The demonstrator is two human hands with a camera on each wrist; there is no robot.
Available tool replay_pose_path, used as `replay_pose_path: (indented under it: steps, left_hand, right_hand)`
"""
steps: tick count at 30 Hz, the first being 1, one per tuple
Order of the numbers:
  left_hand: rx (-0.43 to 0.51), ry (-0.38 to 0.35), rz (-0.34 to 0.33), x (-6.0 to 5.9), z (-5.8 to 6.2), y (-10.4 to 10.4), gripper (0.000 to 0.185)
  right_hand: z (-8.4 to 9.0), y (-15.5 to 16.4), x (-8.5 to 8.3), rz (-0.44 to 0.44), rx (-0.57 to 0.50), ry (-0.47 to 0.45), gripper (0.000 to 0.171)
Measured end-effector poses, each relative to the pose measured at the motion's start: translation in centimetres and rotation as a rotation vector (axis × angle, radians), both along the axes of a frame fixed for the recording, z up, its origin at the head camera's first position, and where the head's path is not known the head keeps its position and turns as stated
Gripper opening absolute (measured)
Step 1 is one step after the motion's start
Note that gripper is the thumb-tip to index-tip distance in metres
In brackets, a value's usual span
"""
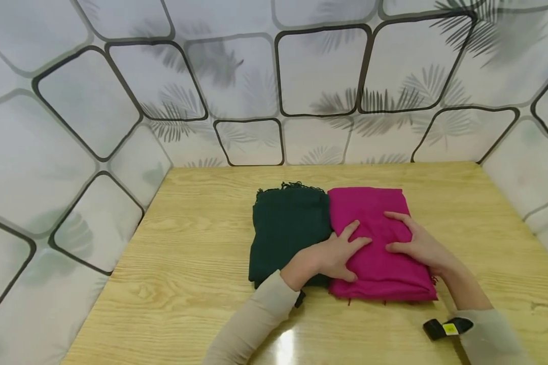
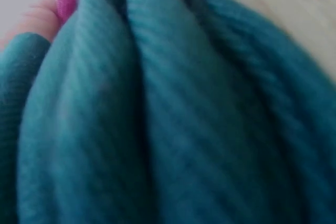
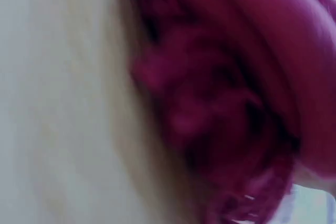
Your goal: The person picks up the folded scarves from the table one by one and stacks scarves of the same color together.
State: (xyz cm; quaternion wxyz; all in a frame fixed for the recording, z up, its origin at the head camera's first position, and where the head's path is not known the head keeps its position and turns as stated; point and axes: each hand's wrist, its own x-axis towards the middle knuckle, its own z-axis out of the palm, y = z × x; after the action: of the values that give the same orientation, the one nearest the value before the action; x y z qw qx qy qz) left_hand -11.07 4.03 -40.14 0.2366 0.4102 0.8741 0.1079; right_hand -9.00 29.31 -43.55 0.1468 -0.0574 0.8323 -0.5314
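2 folded cloths lie side by side on the wooden table (image 1: 201, 218), touching along their long edges, roughly mid-table.

Magenta cloth (image 1: 374, 203): the right one of the pair, folded into a thick rectangle, long axis running near to far. Frayed threads show at its near edge. In the right wrist view it (image 3: 220, 103) fills the right half of the picture as a blurred bunched mass against pale table.

Dark green cloth (image 1: 285, 228): left of the magenta one, same folded shape, a fringe along its far edge. In the left wrist view it (image 2: 168, 119) fills nearly everything, ribbed and in soft folds, with a strip of magenta at the top.

Left hand (image 1: 340, 253): lies flat on the near left part of the magenta cloth, wrist crossing the green cloth's near right corner. Fingers straight and spread wide, pressing down, holding nothing.

Right hand (image 1: 417, 243): flat on the magenta cloth's right side, fingers straight, pointing left and far, thumb apart. Pressing, not gripping.

Both hands sit near each other, not touching. Pale beige sleeves on both arms. A black strap with a yellow tag (image 1: 447, 328) shows at the right wrist, near edge of the scene.

Patterned wall panels (image 1: 91, 101) stand around the table's left, far and right sides.
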Motion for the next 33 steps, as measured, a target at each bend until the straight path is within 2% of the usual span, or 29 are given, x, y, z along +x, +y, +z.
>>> replay_pose_path:
  steps: [3, 7, 12, 16, 21, 24, 28, 31, 33]
  left_hand:
    - [-0.021, 0.031, 0.002, 0.4, 0.1, 0.1, 0.087]
    - [-0.103, 0.072, 0.018, 1.4, 0.4, 0.2, 0.088]
    - [-0.222, 0.158, 0.002, 2.8, 1.2, 0.6, 0.087]
    - [-0.295, 0.226, 0.003, 4.1, 1.3, 1.2, 0.090]
    - [-0.334, 0.249, 0.050, 5.3, 1.4, 1.8, 0.092]
    - [-0.352, 0.256, 0.060, 5.7, 2.0, 1.9, 0.092]
    - [-0.314, 0.217, 0.002, 5.4, 3.8, 0.9, 0.083]
    - [-0.217, 0.176, -0.052, 4.4, 5.5, -0.9, 0.075]
    - [-0.137, 0.177, -0.056, 3.5, 6.4, -2.2, 0.074]
  right_hand:
    - [0.8, 0.4, 0.2, 0.044, 0.127, 0.050, 0.082]
    - [1.7, 0.9, 0.8, 0.090, 0.243, 0.108, 0.079]
    - [2.5, 2.0, 1.7, 0.104, 0.315, 0.149, 0.077]
    - [2.9, 2.5, 2.2, 0.102, 0.349, 0.171, 0.075]
    - [3.1, 2.8, 2.6, 0.107, 0.412, 0.213, 0.075]
    - [3.6, 2.8, 2.6, 0.091, 0.488, 0.235, 0.075]
    - [5.0, 2.4, 2.4, 0.069, 0.577, 0.235, 0.078]
    - [6.0, 1.7, 2.4, 0.057, 0.620, 0.274, 0.078]
    - [6.7, 0.9, 2.3, 0.052, 0.629, 0.313, 0.078]
